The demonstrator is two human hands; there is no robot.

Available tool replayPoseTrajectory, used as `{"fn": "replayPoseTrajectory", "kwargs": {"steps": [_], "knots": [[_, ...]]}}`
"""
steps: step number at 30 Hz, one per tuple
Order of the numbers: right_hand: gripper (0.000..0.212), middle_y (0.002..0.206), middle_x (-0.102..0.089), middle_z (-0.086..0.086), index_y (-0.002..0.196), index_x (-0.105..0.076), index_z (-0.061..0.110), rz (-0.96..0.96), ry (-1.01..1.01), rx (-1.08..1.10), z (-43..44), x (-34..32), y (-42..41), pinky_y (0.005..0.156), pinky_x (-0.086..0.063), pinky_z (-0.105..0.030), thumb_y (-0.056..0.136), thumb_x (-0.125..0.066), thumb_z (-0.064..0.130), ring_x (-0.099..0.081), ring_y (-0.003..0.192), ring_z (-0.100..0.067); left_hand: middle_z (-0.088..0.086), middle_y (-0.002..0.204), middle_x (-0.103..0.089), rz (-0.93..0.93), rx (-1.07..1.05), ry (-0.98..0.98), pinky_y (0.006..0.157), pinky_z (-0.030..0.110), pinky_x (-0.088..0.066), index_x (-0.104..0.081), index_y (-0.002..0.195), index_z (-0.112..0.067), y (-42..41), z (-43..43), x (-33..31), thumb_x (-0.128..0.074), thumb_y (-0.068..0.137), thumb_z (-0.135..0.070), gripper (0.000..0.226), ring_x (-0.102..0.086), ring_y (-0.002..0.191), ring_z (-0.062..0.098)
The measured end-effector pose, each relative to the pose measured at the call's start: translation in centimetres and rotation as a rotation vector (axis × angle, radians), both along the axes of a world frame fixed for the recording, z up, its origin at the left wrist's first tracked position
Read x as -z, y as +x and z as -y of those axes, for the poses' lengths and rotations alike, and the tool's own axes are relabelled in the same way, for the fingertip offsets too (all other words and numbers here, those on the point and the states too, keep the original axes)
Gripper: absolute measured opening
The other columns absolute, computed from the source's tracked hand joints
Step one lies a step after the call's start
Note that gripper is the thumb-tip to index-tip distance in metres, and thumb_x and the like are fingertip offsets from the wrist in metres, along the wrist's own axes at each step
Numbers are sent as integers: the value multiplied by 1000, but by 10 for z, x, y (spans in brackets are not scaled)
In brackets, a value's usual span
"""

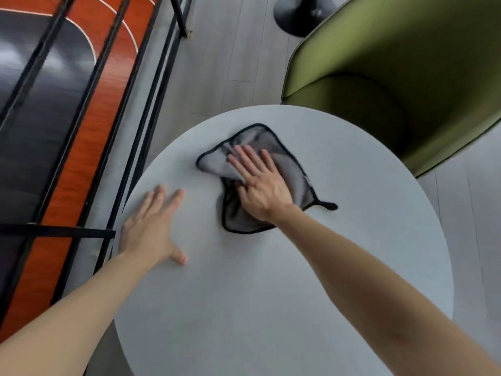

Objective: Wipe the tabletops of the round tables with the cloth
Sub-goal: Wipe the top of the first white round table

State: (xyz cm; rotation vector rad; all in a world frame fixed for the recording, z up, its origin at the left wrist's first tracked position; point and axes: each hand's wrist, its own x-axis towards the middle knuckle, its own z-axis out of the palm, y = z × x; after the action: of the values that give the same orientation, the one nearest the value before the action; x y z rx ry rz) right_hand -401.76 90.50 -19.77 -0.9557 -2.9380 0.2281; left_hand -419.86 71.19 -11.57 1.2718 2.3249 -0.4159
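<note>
Left hand (151, 229) lies flat with fingers spread at nine o'clock on the round surface (271, 308), bracing me, I reckon. Right hand (260, 185) presses straight fingers on the cloth (291, 164), just past centre toward twelve, so it drags evenly. It is grey, black-edged and rumpled, its loop tab poking toward three. Green armchair (393, 77) stands beyond at one.

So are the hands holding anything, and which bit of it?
Nothing is gripped. The right hand presses flat on the middle of the cloth, fingers straight; the left hand rests flat on the table.
</note>
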Motion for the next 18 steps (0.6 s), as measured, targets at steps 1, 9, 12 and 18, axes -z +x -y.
{"fn": "replayPoseTrajectory", "kwargs": {"steps": [1,9,12,18], "knots": [[76,184,-13,-2,174,-24,22,-4,5,190,-14,0,21,137,-6,-54,103,-41,41,-8,170,-22,-10,174,24,2,-1,0,120,53,-36,17,162,-51,1,0,-1,-99,39,-68,170,14,163,15],[80,184,3,-4,176,-8,19,46,-73,807,-57,-13,41,136,1,-59,104,-16,52,5,170,-23,-6,175,23,-3,-2,40,124,45,-29,20,162,-48,0,2,-2,-99,43,-66,169,14,163,18],[78,184,-3,-2,176,-15,21,56,-32,327,-31,-11,-62,136,0,-57,103,-23,49,0,171,-22,-7,174,26,16,-22,35,123,48,-31,17,163,-48,2,1,-2,-101,43,-61,169,17,162,17],[82,183,-14,-2,174,-25,21,34,-67,-63,-4,-7,-132,136,-6,-55,96,-17,46,-9,170,-23,-7,174,27,-22,-9,0,122,43,-35,7,165,-46,0,2,-3,-98,39,-69,165,16,162,15]]}}
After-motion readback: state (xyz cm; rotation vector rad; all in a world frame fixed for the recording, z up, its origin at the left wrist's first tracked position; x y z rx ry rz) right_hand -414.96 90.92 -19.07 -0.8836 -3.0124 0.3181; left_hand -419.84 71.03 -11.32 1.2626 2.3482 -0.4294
